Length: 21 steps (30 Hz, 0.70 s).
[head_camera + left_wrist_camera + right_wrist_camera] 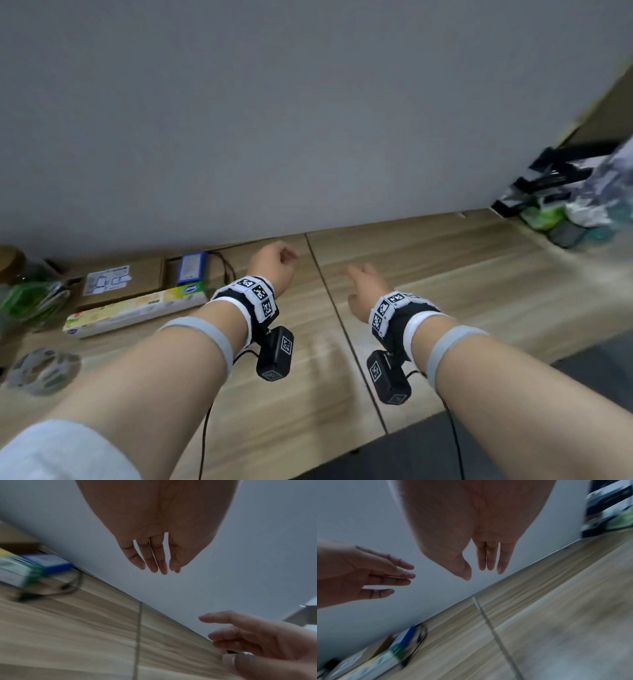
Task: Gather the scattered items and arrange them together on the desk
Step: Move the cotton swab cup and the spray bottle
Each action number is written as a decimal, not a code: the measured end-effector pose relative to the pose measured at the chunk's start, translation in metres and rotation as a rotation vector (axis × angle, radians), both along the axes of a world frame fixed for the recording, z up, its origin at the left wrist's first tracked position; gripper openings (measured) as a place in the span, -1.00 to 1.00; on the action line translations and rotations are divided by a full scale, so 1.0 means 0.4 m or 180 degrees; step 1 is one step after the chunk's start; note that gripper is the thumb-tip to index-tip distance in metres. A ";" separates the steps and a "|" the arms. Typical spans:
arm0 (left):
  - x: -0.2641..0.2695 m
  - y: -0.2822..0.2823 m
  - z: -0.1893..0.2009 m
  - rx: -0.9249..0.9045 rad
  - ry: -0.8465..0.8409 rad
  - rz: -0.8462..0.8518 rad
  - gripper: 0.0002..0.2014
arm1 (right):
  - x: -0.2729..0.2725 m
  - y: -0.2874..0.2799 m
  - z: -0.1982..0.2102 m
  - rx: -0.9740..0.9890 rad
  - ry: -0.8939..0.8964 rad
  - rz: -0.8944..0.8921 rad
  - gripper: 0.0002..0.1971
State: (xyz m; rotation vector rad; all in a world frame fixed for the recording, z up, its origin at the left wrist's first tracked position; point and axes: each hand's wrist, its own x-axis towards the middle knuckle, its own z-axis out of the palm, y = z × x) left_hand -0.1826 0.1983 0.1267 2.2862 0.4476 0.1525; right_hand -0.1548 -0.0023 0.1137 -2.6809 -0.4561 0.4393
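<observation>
Both my hands hover empty over the middle of the wooden desk [445, 274]. My left hand [274, 262] hangs with relaxed, straight fingers [154, 561] near the wall. My right hand [364, 286] floats beside it, its fingers [489, 558] loose and apart. To the left lie a long yellow-green box [137, 308], a blue box [191, 267] with a black cable and a flat cardboard box [116, 281]. A heap of black, green and white packets [565, 198] sits at the far right.
A green item in clear wrap [30, 294] and a round white-green disc [44, 371] lie at the far left. A grey wall [308, 120] bounds the desk's back edge. A seam [335, 318] runs across the desktop between my hands.
</observation>
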 end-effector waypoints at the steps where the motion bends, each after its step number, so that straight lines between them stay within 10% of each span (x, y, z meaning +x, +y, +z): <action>1: 0.023 -0.086 0.017 -0.0046 -0.0037 -0.0113 -0.80 | 0.009 -0.089 0.019 0.0026 -0.0075 -0.0123 -0.37; 11: 0.201 -0.890 0.128 -0.0225 -0.0179 -0.1314 -0.81 | 0.028 -0.943 0.145 0.0032 -0.0469 -0.1610 -0.46; 21: 0.436 -1.430 0.048 -0.0178 0.0120 -0.2126 -0.78 | 0.095 -1.439 0.051 0.0118 -0.0252 -0.2462 -0.55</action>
